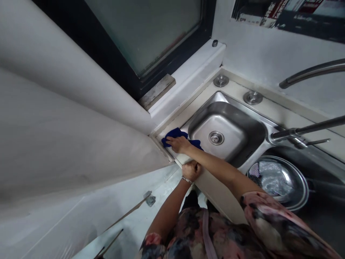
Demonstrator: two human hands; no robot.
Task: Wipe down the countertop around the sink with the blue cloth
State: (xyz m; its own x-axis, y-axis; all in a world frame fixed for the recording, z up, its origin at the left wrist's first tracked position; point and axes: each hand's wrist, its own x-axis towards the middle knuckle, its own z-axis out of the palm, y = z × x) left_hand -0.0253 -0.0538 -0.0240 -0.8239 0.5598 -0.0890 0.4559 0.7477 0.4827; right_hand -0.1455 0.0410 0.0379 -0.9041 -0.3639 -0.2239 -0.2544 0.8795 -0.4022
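Observation:
My right hand (179,144) presses a dark blue cloth (174,133) flat onto the pale countertop (185,158), in the corner left of the sink. Part of the cloth sticks out behind the wrist on the right. Just below, my left hand (192,170) is curled into a fist at the counter's front edge, and a bracelet (187,179) circles its wrist. No object shows in that fist. The steel sink basin (229,126), with a round drain strainer (216,137) at its bottom, lies directly right of the cloth.
Two metal drain stoppers (252,97) sit on the back ledge. A faucet (296,136) reaches in from the right. In the second basin stands a metal colander (293,172). Walls close in on the left, below a dark-framed window (151,32) with a stone piece (157,91) on its sill.

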